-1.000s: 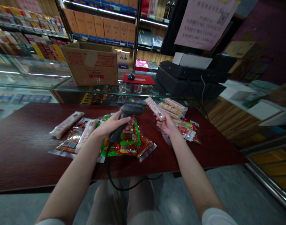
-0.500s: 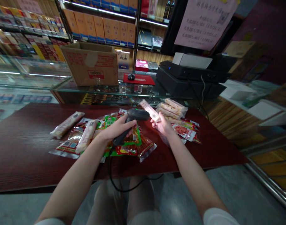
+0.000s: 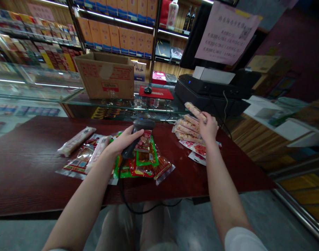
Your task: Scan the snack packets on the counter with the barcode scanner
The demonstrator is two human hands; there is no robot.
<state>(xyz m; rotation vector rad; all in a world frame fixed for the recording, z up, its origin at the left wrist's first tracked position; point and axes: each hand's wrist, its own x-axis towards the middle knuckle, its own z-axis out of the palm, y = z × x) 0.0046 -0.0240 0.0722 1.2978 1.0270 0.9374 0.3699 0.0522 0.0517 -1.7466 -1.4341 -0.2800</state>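
My left hand (image 3: 126, 140) is wrapped round the handle of a black barcode scanner (image 3: 143, 124), its head pointing right and its cable hanging down. Below it lie snack packets in green and red wrappers (image 3: 146, 157). In my right hand (image 3: 208, 127) is a wrapped snack bar (image 3: 193, 108), held at one end above a stack of similar bars (image 3: 187, 128). A red and white packet (image 3: 198, 149) sticks out under that stack. Two longer white-wrapped bars, one at the far left (image 3: 77, 141) and one by my left forearm (image 3: 98, 153), lie on or beside other packets.
A cardboard box (image 3: 107, 76) and a mouse (image 3: 148, 90) on a red pad stand on the glass counter (image 3: 117, 104) behind the dark red table (image 3: 31, 160). A black machine (image 3: 212, 94) stands at the back right. Stocked shelves line the back.
My right hand has moved right and slightly up with a snack bar, from beside the scanner to over the stack. The scanner has shifted a little left.
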